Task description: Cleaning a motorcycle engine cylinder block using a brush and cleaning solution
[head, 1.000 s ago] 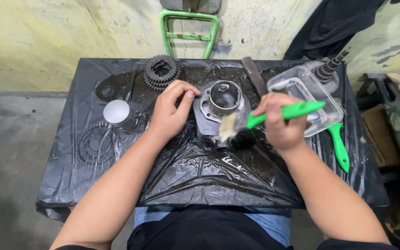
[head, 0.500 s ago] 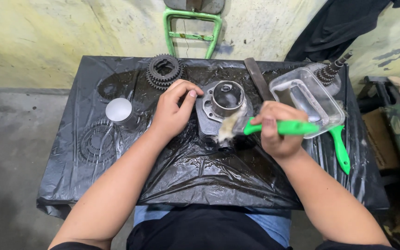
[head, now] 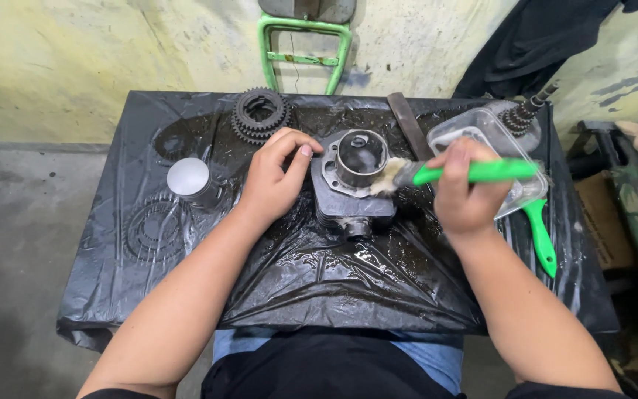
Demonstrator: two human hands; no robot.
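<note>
A grey metal engine cylinder (head: 354, 174) sits in the middle of a table covered with wet black plastic sheet (head: 319, 273). My left hand (head: 275, 177) rests against the cylinder's left side, fingertips touching its top flange. My right hand (head: 467, 192) grips a green-handled paintbrush (head: 474, 172) held level, its pale bristles pressed on the cylinder's right top edge.
A stack of dark gears (head: 260, 114) lies at the back left, a silver piston (head: 190, 181) and a flat toothed disc (head: 153, 229) on the left. A clear plastic tub (head: 481, 133), a second green-handled tool (head: 540, 236) and a splined shaft (head: 526, 111) are right. A green metal frame (head: 304, 52) stands behind.
The brush moved from the cylinder's front lower side up to its right top edge, and my right hand turned the handle level. My left hand stayed on the cylinder.
</note>
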